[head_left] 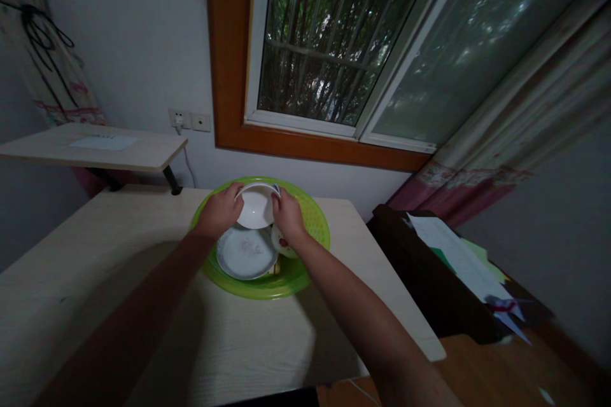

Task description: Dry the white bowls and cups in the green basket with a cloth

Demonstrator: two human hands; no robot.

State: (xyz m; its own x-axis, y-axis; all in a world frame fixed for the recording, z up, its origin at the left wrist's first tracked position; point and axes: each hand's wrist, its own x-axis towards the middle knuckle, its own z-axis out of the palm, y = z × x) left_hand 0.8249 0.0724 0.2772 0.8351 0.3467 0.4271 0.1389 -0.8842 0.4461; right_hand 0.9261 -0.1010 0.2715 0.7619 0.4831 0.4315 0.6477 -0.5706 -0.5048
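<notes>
Pale desk [143,305] by a window: left hand [220,210] and right hand [287,213] grip opposite rims of a white bowl [256,208], likely rigid, slippery, breakable.

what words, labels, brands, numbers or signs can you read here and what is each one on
None can be read for certain.
Sheet on the raised shelf: dark marks like writing, too blurred to read.
White paper on the dark furniture at right: too small and blurred to tell if it has text.
Plate: a faint pattern, no readable words.
White bowl in both hands: no readable text.
</notes>
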